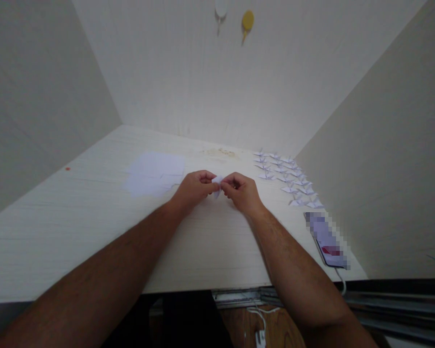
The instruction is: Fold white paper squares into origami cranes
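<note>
A small folded piece of white paper (217,185) is held between my two hands, above the middle of the white tabletop (203,246). My left hand (198,186) pinches its left side between thumb and fingers. On the other side, the fingertips of my right hand (239,189) close on its right edge. Fingers cover part of the paper, so its exact folded shape is hard to make out. Several finished white paper cranes (281,169) stand in rows to the right of my right hand. Sheets of white paper (155,171) lie to the left of my left hand.
A phone (326,241) with a white cable (340,280) lies near the right front edge. Walls enclose the tabletop at the back and both sides. A yellow hook (247,21) and a white hook (221,9) hang on the back wall. A small orange spot (67,169) marks the left side.
</note>
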`<state>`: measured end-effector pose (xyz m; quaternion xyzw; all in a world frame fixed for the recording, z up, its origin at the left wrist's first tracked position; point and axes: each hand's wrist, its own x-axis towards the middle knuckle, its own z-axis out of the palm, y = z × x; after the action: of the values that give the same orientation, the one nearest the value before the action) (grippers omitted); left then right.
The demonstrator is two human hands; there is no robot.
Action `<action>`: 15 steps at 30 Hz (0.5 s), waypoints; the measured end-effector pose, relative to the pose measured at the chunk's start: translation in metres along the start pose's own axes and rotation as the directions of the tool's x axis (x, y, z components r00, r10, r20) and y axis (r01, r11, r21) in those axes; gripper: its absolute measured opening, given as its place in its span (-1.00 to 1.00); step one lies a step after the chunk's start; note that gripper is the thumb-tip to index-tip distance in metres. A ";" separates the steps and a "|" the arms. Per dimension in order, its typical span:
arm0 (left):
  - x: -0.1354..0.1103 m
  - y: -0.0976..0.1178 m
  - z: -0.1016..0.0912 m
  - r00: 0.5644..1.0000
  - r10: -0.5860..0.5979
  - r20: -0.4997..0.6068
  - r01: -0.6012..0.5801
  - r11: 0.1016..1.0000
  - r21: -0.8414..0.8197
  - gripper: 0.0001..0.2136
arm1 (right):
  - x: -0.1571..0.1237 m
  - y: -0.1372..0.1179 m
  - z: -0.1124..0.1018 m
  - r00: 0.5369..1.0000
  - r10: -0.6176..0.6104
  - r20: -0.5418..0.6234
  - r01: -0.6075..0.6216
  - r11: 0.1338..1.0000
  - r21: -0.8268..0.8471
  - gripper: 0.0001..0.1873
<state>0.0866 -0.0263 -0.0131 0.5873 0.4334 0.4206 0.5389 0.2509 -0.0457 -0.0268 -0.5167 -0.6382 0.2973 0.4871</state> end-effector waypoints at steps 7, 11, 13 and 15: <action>-0.001 0.002 0.002 1.000 0.020 -0.024 -0.022 0.993 -0.112 -0.70 | 0.002 -0.004 0.006 0.992 0.126 0.023 -0.127 0.942 0.309 -0.62; 0.000 -0.001 0.004 0.993 0.016 -0.114 -0.037 0.981 -0.188 -0.63 | 0.000 -0.006 0.008 0.992 0.124 -0.001 -0.117 0.937 0.328 -0.58; 0.000 -0.002 0.006 0.993 -0.010 -0.116 -0.015 0.977 -0.212 -0.66 | -0.001 -0.006 0.008 0.995 0.085 -0.055 -0.068 0.962 0.266 -0.70; 0.000 -0.001 0.006 0.995 -0.038 -0.088 0.019 0.978 -0.207 -0.74 | -0.002 -0.005 0.007 0.993 0.046 -0.107 -0.027 0.985 0.172 -0.83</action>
<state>0.0926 -0.0282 -0.0146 0.5022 0.4200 0.4819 0.5824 0.2428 -0.0479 -0.0251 -0.5005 -0.5728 0.3306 0.5586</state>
